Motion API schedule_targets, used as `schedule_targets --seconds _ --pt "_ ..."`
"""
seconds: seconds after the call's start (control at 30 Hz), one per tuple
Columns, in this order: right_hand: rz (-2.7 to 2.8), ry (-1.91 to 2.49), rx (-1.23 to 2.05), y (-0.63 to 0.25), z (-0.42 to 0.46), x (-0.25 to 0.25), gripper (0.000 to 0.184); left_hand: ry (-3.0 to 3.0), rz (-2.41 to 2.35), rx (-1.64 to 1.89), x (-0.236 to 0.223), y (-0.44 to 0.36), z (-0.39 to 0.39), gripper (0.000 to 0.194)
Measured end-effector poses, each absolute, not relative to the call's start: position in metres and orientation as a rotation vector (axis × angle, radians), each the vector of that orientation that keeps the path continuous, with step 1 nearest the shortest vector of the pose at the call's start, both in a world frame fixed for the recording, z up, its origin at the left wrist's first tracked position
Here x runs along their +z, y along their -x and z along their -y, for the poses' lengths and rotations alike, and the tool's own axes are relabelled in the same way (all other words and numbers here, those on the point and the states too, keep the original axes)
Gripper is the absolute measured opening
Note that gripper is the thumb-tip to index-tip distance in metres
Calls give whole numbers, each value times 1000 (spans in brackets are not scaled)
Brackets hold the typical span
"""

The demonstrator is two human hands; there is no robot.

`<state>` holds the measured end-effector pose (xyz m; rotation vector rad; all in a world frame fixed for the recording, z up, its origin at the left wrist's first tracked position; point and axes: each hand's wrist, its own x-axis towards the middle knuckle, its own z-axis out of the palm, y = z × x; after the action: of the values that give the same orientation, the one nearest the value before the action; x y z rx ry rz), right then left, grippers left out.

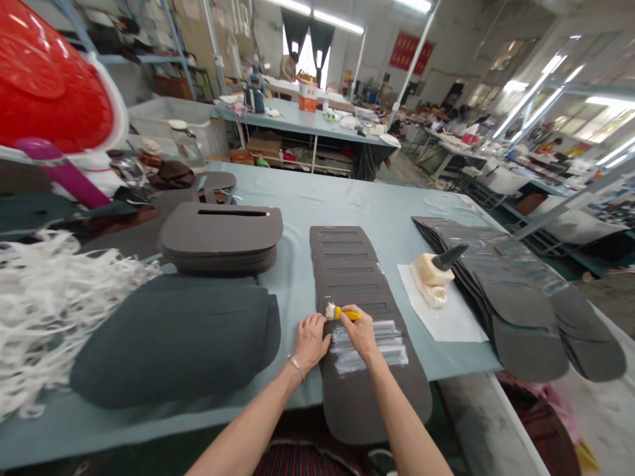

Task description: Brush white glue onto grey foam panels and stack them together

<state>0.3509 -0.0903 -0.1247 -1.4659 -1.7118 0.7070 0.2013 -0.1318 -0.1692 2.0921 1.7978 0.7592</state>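
Note:
My right hand is closed round the yellow handle of a small brush with whitish bristles. Under the brush lies a row of overlapping dark grey panels with slots, its near end hanging over the table edge. Streaks of white glue-like paste cover the area around one slot. My left hand rests flat along the left edge of the panels, fingers stretched out. To the right, a cream container with a dark spout stands on a white sheet.
Stacked slotted panels and dark green-grey pieces lie at left, beside a heap of white strips. More overlapping panels line the right side of the blue-covered table. A red fan-like object looms at upper left.

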Motion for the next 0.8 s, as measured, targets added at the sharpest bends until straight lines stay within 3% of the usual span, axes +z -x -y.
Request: schedule_targets --seconds 0.27,0.4,0.53,0.8 --pt "1338 1879 376 -445 58 -126 31 -2039 -1816 762 -174 -199 133 30" --pt "926 1694 722 -424 87 -105 40 -1817 -1800 803 -162 -198 126 21" --pt "601 1353 1071 -384 128 -81 49 -1657 -1445 1052 -123 -209 123 24" --pt "704 1266 964 -367 166 -59 42 -1613 -1225 1148 -68 -256 144 19"
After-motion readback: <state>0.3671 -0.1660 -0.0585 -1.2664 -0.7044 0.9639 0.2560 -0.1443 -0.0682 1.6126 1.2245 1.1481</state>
